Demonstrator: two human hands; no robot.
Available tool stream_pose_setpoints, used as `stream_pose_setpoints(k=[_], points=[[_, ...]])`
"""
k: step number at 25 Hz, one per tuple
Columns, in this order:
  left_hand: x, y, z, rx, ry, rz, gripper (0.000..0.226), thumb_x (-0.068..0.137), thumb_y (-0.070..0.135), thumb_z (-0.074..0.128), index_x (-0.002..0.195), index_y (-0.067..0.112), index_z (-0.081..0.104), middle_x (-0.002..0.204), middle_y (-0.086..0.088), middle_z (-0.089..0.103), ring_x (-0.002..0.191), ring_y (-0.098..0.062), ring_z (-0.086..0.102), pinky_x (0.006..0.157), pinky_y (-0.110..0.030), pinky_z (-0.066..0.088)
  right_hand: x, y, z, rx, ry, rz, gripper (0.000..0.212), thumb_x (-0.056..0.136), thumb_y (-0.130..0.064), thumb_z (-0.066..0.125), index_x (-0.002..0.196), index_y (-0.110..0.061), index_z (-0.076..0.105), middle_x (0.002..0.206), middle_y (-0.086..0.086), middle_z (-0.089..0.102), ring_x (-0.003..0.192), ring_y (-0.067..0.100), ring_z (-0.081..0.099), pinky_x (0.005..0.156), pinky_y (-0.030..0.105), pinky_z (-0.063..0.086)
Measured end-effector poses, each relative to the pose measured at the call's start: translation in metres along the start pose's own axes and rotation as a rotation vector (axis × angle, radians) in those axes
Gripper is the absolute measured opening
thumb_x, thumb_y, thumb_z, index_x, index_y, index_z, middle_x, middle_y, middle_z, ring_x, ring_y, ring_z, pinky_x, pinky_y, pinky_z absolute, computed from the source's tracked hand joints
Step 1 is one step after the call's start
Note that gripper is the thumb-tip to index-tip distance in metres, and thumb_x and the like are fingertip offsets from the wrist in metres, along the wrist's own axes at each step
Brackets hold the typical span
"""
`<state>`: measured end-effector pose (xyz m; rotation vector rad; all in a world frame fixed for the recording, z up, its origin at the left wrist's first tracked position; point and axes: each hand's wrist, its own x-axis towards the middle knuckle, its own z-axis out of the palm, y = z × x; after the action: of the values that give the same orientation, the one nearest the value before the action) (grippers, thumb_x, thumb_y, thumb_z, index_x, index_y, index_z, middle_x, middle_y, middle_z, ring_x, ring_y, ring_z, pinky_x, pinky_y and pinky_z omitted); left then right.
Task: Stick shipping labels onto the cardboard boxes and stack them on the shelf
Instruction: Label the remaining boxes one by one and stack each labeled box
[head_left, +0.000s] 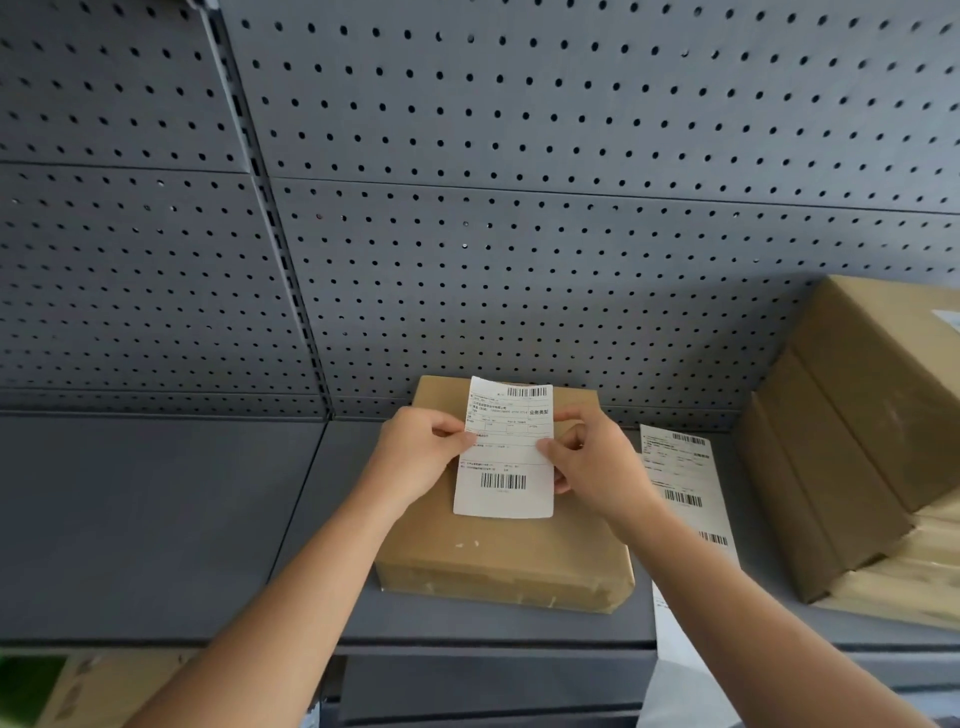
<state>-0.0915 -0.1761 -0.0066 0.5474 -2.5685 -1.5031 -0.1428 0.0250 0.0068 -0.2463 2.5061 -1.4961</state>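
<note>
A flat brown cardboard box (498, 551) lies on the grey shelf (156, 519) in the middle of the view. Over its top I hold a white shipping label (506, 462) with barcodes at top and bottom. My left hand (415, 457) pinches the label's left edge. My right hand (592, 467) pinches its right edge. The label is upright in my view and hides part of the box's top. A strip of further labels (680, 483) lies on the shelf just right of the box and hangs over the front edge.
A stack of brown cardboard boxes (852, 447) stands at the right end of the shelf, one with a label corner showing. Grey pegboard (519, 182) forms the back wall. A lower shelf (467, 686) and something green at bottom left show below.
</note>
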Motion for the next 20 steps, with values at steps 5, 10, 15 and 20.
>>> stream_pose_setpoints(k=[5, 10, 15, 20], points=[[0.005, 0.001, 0.005, 0.123, -0.008, 0.017, 0.014, 0.092, 0.024, 0.072, 0.099, 0.016, 0.082, 0.098, 0.007, 0.077, 0.093, -0.007, 0.068, 0.067, -0.013, 0.045, 0.008, 0.008, 0.004, -0.149, 0.038, 0.003, 0.037, 0.094, -0.02, 0.067, 0.127, -0.023, 0.05, 0.081, 0.002, 0.067, 0.076, 0.019, 0.068, 0.067, 0.032, 0.056], [0.009, 0.002, 0.01, 0.212, 0.022, 0.013, 0.015, 0.09, 0.026, 0.075, 0.099, 0.014, 0.077, 0.085, 0.008, 0.071, 0.091, -0.013, 0.065, 0.065, -0.018, 0.047, 0.01, 0.006, 0.007, -0.23, 0.027, 0.02, 0.041, 0.094, -0.019, 0.065, 0.131, -0.02, 0.046, 0.078, -0.006, 0.059, 0.078, 0.014, 0.062, 0.062, 0.027, 0.047], [0.012, 0.004, 0.009, 0.282, 0.037, 0.008, 0.027, 0.085, 0.029, 0.081, 0.103, 0.016, 0.066, 0.085, 0.007, 0.065, 0.084, -0.011, 0.061, 0.056, -0.016, 0.036, 0.01, 0.002, 0.011, -0.308, 0.016, 0.031, 0.042, 0.093, -0.015, 0.063, 0.132, -0.018, 0.046, 0.077, -0.011, 0.052, 0.068, 0.002, 0.052, 0.052, 0.021, 0.037], [0.015, -0.001, 0.013, 0.305, 0.028, 0.003, 0.026, 0.084, 0.028, 0.081, 0.099, 0.017, 0.062, 0.085, 0.006, 0.064, 0.085, -0.015, 0.063, 0.057, -0.023, 0.04, 0.011, -0.003, 0.015, -0.36, -0.003, 0.021, 0.04, 0.093, -0.011, 0.059, 0.129, -0.018, 0.045, 0.088, -0.006, 0.058, 0.071, 0.012, 0.059, 0.05, 0.021, 0.041]])
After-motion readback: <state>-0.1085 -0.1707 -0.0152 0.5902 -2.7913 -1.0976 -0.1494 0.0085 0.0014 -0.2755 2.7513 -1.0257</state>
